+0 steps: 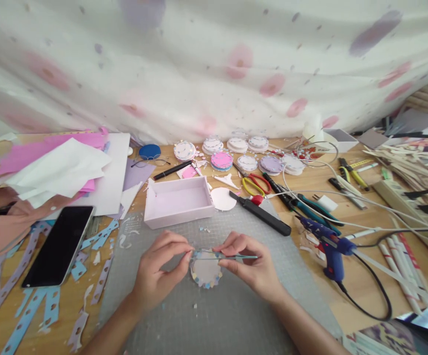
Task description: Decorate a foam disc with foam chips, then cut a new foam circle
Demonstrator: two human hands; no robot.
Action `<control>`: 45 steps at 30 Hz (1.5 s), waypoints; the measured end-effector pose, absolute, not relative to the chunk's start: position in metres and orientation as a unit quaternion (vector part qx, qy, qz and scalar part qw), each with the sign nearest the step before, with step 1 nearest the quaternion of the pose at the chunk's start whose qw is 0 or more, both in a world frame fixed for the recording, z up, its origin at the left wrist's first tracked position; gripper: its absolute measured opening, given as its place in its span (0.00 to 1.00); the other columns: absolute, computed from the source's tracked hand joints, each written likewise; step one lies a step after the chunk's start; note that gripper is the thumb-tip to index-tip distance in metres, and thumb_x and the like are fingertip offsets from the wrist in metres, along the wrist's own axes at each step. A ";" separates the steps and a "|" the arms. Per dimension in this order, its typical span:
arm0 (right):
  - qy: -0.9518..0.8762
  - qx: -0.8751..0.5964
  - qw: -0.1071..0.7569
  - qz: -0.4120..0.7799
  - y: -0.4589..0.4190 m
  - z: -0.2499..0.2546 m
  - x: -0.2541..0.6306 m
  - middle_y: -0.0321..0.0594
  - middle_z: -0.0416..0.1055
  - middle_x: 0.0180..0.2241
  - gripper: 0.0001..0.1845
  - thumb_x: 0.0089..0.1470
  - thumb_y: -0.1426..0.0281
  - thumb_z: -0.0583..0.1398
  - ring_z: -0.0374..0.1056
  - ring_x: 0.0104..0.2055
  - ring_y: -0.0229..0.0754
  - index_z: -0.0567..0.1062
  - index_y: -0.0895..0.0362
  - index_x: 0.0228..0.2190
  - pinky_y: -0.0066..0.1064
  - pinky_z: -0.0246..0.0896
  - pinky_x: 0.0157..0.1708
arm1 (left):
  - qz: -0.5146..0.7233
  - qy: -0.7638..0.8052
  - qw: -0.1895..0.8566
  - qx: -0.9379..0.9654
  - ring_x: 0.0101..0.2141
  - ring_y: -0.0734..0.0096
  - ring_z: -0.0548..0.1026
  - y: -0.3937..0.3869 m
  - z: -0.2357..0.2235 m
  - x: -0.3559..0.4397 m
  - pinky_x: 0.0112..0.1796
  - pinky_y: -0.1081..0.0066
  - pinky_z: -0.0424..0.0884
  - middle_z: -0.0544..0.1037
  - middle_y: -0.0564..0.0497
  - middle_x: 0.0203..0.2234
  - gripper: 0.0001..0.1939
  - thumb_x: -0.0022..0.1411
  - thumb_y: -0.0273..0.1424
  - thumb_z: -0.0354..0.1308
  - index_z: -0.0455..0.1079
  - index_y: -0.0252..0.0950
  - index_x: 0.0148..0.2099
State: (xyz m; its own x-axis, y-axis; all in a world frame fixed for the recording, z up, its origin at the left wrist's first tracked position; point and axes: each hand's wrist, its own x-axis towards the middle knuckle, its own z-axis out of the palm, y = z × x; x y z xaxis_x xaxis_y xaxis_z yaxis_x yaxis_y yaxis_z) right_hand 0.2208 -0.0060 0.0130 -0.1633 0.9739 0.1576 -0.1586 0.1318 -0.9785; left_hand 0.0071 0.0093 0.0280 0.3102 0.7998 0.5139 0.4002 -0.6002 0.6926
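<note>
Over the grey cutting mat, a round pale paper disc with small blue, cream and white pieces around its rim sits between my hands. My left hand pinches thumb and forefinger together at the disc's upper left edge; whatever is between those fingertips is too small to make out. My right hand grips slim teal tweezers between thumb and fingers, lying level across the disc's upper part. Beyond my hands stands an open pale lilac box. Tiny paper scraps lie on the mat nearby.
Finished-looking decorated discs line the back. A black-handled cutter lies behind my right hand. Rightward are a blue glue gun, pliers and loose cables. At left lie a phone and cut paper strips.
</note>
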 end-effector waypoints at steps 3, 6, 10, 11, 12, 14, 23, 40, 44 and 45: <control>-0.555 -0.376 0.539 0.510 -0.018 0.018 0.221 0.39 0.79 0.32 0.08 0.47 0.76 0.68 0.75 0.35 0.43 0.77 0.52 0.29 0.34 0.68 0.35 | 0.426 0.365 0.178 0.809 0.31 0.72 0.74 0.004 0.041 0.007 0.35 0.71 0.70 0.76 0.52 0.29 0.09 0.59 0.19 0.56 0.73 0.38 0.38; -0.584 -0.355 0.548 0.483 -0.032 0.025 0.223 0.39 0.79 0.32 0.11 0.47 0.78 0.68 0.75 0.34 0.44 0.78 0.50 0.30 0.35 0.67 0.34 | 0.420 0.369 0.143 0.817 0.32 0.72 0.73 0.001 0.047 0.000 0.36 0.70 0.69 0.76 0.53 0.29 0.11 0.58 0.18 0.57 0.71 0.38 0.39; -0.584 -0.357 0.577 0.445 -0.046 0.034 0.232 0.39 0.79 0.31 0.12 0.47 0.79 0.68 0.74 0.32 0.43 0.78 0.50 0.32 0.35 0.67 0.32 | 0.430 0.451 0.127 0.772 0.32 0.72 0.72 0.005 0.049 -0.020 0.36 0.71 0.68 0.73 0.54 0.31 0.09 0.58 0.20 0.57 0.70 0.40 0.37; -0.572 -0.371 0.588 0.435 -0.048 0.034 0.236 0.40 0.79 0.31 0.12 0.47 0.78 0.68 0.74 0.32 0.43 0.78 0.50 0.31 0.35 0.68 0.32 | 0.436 0.470 0.126 0.757 0.32 0.72 0.72 0.006 0.049 -0.026 0.37 0.71 0.68 0.73 0.54 0.32 0.07 0.59 0.21 0.56 0.69 0.39 0.36; -0.558 -0.386 0.598 0.427 -0.050 0.034 0.240 0.40 0.79 0.31 0.11 0.47 0.78 0.68 0.74 0.31 0.43 0.78 0.50 0.31 0.36 0.68 0.31 | 0.441 0.485 0.127 0.744 0.33 0.71 0.71 0.008 0.049 -0.031 0.37 0.70 0.67 0.72 0.54 0.32 0.06 0.60 0.22 0.56 0.68 0.39 0.35; -0.529 -0.415 0.614 0.413 -0.052 0.030 0.250 0.41 0.79 0.31 0.10 0.47 0.77 0.68 0.74 0.32 0.44 0.78 0.50 0.30 0.37 0.69 0.31 | 0.444 0.505 0.137 0.727 0.32 0.70 0.70 0.011 0.048 -0.041 0.36 0.70 0.66 0.70 0.54 0.30 0.06 0.61 0.24 0.53 0.65 0.39 0.32; -0.426 -0.501 0.657 0.367 -0.057 0.008 0.292 0.39 0.75 0.30 0.08 0.46 0.74 0.69 0.74 0.37 0.45 0.78 0.51 0.30 0.36 0.70 0.37 | 0.337 0.573 0.047 0.746 0.19 0.75 0.60 0.025 0.036 -0.054 0.24 0.74 0.59 0.58 0.59 0.16 0.16 0.64 0.32 0.53 0.59 0.38 0.23; -0.457 -0.529 0.650 0.299 -0.046 0.010 0.299 0.38 0.75 0.31 0.07 0.48 0.74 0.68 0.76 0.37 0.46 0.77 0.52 0.30 0.35 0.72 0.36 | 0.279 0.439 -0.191 0.832 0.39 0.56 0.73 0.026 0.006 -0.047 0.45 0.56 0.60 0.83 0.54 0.28 0.11 0.57 0.21 0.61 0.74 0.40 0.41; -0.580 -0.504 0.597 0.230 -0.027 0.022 0.281 0.38 0.76 0.29 0.09 0.50 0.79 0.65 0.76 0.35 0.46 0.77 0.53 0.31 0.34 0.71 0.32 | 0.293 0.439 -0.236 0.816 0.36 0.59 0.72 0.012 0.001 -0.038 0.42 0.59 0.62 0.83 0.53 0.29 0.13 0.56 0.18 0.63 0.74 0.36 0.42; -0.609 -0.490 0.583 0.220 -0.021 0.025 0.275 0.38 0.76 0.28 0.10 0.50 0.80 0.65 0.76 0.35 0.45 0.76 0.53 0.31 0.34 0.70 0.31 | 0.296 0.438 -0.235 0.816 0.36 0.59 0.72 0.010 0.000 -0.037 0.41 0.59 0.62 0.83 0.53 0.30 0.13 0.55 0.17 0.63 0.74 0.35 0.42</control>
